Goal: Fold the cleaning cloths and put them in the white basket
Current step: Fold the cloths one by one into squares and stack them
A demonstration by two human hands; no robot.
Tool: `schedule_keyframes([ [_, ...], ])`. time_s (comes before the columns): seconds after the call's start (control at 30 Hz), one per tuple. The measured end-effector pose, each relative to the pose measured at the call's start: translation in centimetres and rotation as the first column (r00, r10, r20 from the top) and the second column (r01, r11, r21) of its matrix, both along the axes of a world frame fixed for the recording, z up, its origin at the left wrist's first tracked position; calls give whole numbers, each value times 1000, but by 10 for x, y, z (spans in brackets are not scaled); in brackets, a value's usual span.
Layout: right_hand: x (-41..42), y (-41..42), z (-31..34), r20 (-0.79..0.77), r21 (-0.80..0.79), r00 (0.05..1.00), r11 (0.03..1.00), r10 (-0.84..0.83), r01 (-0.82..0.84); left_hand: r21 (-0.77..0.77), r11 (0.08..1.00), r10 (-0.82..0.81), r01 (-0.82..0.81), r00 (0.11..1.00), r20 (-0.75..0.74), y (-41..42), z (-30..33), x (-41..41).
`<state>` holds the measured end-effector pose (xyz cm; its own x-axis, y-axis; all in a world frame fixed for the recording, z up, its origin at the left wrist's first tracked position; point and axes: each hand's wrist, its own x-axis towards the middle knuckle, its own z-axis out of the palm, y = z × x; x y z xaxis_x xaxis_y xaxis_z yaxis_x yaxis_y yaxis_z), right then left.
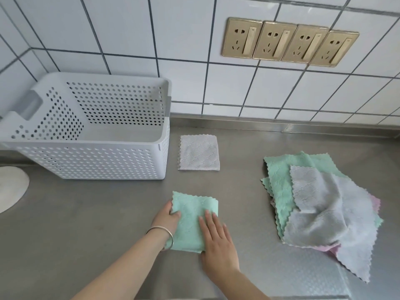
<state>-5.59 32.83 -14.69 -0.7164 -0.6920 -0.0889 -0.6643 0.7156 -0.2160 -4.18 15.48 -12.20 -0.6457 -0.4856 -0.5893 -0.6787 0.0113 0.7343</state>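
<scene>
A green cloth (192, 221) lies folded into a small square on the gray metal tabletop (86, 224), near the person. The left hand (167, 218) grips the cloth's left edge, with the thumb on top. A thin bracelet (162, 237) sits on that wrist. The right hand (216, 239) lies flat and open on the right side of the same cloth, fingers spread, pressing it down.

A gray cloth (199, 152), already folded into a square, lies farther away, just to the right of the white basket (91, 156). The basket stands at the far left against the tiled wall (184, 40). It has many small holes, and nothing shows inside it.

On the right is a loose pile of cloths (320, 211), not folded. Green ones are underneath, a gray one is rumpled on top, and a bit of pink peeks out at the near edge.

Four gold sockets (290, 42) are on the wall.
</scene>
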Motion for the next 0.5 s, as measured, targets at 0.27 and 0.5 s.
schedule_keyframes([
  [0.27,2,-2,-9,-19,64,999,997,-34,36,-192,980,46,-46,999,-3,6,-16,5],
  [0.5,0,-6,-4,-128,-43,991,999,-39,34,-769,625,-253,133,967,-38,26,-20,35],
])
